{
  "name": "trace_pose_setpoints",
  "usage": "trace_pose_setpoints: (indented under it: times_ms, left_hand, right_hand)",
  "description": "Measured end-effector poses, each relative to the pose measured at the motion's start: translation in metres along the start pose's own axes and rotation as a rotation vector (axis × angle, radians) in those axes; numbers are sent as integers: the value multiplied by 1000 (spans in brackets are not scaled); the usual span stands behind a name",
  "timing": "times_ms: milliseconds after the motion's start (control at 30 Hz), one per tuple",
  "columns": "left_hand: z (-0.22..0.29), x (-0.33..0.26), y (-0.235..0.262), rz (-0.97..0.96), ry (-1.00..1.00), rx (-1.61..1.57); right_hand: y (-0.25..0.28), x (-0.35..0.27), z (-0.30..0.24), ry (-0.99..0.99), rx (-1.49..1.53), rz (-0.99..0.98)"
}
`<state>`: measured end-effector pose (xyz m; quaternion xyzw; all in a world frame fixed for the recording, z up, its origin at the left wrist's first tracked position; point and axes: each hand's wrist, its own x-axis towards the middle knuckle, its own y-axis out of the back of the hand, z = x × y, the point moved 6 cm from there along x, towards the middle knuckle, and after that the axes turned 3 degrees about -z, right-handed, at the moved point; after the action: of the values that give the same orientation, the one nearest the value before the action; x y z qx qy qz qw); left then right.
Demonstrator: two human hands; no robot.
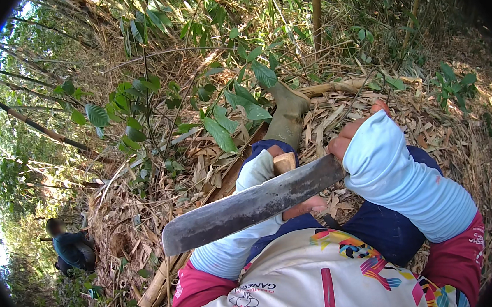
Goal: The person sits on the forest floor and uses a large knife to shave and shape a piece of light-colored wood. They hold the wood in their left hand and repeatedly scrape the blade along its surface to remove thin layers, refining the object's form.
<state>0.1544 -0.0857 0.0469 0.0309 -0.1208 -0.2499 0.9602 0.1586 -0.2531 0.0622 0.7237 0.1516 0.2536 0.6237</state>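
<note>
Right hand (354, 138) fingers clamped on a broad machete (250, 207) (blade leftward), left hand (286, 176) fingers gripping a pale wooden piece (284, 162) behind it.

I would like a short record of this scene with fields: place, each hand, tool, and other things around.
Place: slope covered with dry bamboo leaves and green shrubs
Right hand: in a pale blue sleeve, grips the handle of the machete
Left hand: under the blade, holds a cut piece of bamboo
Blade: broad, dark, points to the person's left
Leg: green rubber boot stretched forward
Background: another person crouched at lower left
</note>
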Motion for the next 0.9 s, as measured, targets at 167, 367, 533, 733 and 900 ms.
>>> trace_pose_setpoints:
  times_ms: [167,367,533,733,900]
  left_hand:
    - [0,0,1,-2,-5,109]
    - [9,3,-1,-37,20,218]
    - [-1,2,-3,-47,145,79]
    - [-5,0,-1,-50,48,7]
    - [-9,-1,0,-33,90,15]
  right_hand:
    - [4,0,-1,15,-18,52]
    - [7,0,-2,25,-35,75]
    - [8,1,0,20,-9,69]
    - [1,1,0,12,-12,4]
    - [-3,1,2,1,42,-19]
